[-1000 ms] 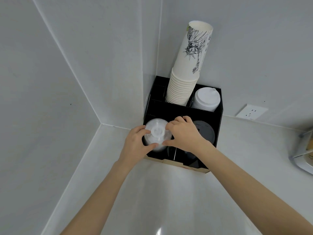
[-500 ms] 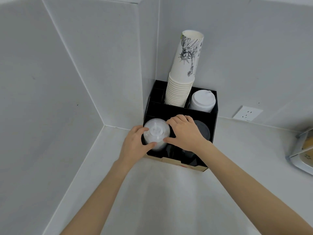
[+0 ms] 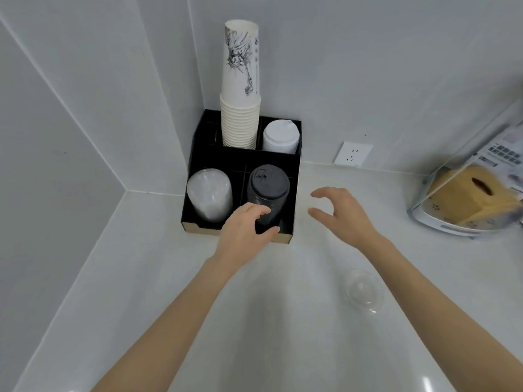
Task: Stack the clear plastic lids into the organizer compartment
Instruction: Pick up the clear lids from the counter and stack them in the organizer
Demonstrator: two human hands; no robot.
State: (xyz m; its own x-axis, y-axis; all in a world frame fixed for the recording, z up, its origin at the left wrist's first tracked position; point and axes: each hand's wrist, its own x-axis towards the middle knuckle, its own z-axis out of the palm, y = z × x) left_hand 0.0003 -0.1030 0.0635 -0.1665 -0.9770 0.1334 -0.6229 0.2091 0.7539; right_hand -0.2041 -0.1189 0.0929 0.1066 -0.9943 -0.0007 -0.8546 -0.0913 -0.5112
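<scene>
A stack of clear plastic lids (image 3: 210, 193) stands in the front left compartment of the black organizer (image 3: 295, 193) in the counter's corner. My left hand (image 3: 246, 230) hovers at the organizer's front edge, before the black lid stack (image 3: 268, 190), fingers loosely curled and holding nothing. My right hand (image 3: 341, 215) is to the right of the organizer above the counter, fingers spread and empty. A single clear domed lid (image 3: 363, 291) lies on the white counter under my right forearm.
A tall stack of white paper cups (image 3: 240, 103) and a stack of white lids (image 3: 280, 136) fill the back compartments. A wall socket (image 3: 353, 154) sits right of the organizer. A tissue box in a clear holder (image 3: 469, 202) stands at the far right.
Both hands have let go of the clear lid stack and pulled back to the right. The stack now stands alone in its compartment. The view shifted, showing a loose lid on the counter.
</scene>
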